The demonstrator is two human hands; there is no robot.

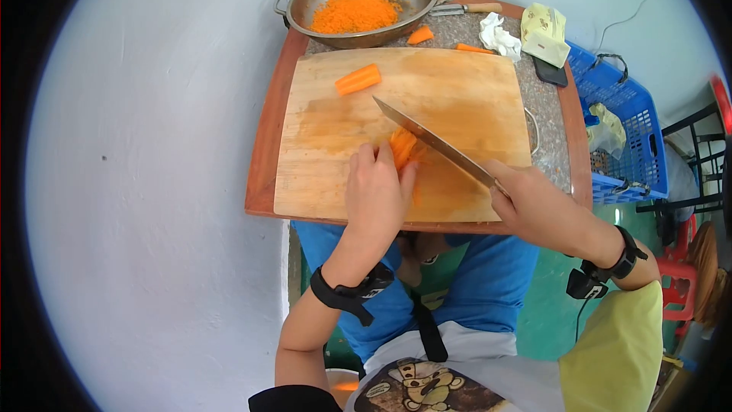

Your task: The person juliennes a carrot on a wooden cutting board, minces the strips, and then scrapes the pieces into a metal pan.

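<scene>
On the wooden cutting board (320, 183), my left hand (377, 181) is closed with its fingertips against a bunch of sliced carrot (402, 146). My right hand (526, 198) grips the handle of a large knife (438, 145). The blade slants up and to the left across the board, its edge beside the carrot slices. A thicker carrot piece (358, 79) lies apart near the board's upper left.
Behind the board stand a metal pan (305, 11) of shredded carrot, a peeler-like tool (465, 8), carrot bits, a crumpled tissue (499, 36), a tissue pack (544, 34) and a phone (550, 72). A blue basket (644, 126) is at the right; a wall borders the left.
</scene>
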